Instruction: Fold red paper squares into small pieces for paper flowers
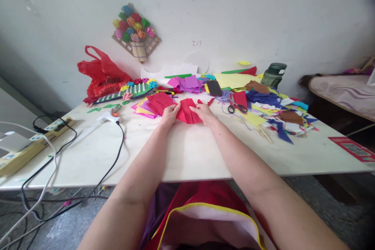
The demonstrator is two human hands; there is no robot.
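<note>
A creased piece of red paper (189,111) is stretched between my two hands, just above the white table. My left hand (170,115) pinches its left edge, thumb on top. On the opposite edge, my right hand (205,113) grips it the same way. Behind my left hand lies a stack of red sheets (158,103), with pink and yellow sheets (142,108) poking out beneath. Scissors with dark handles (236,108) rest to the right of my right hand, partly on a red square of paper (240,99).
A glue gun (109,116) with a black cord sits left. A power strip (35,146) runs along the left edge. Paper scraps (281,111) heap up on the right, near a green bottle (274,75). A phone (214,88) and a red plastic bag (102,72) are farther back.
</note>
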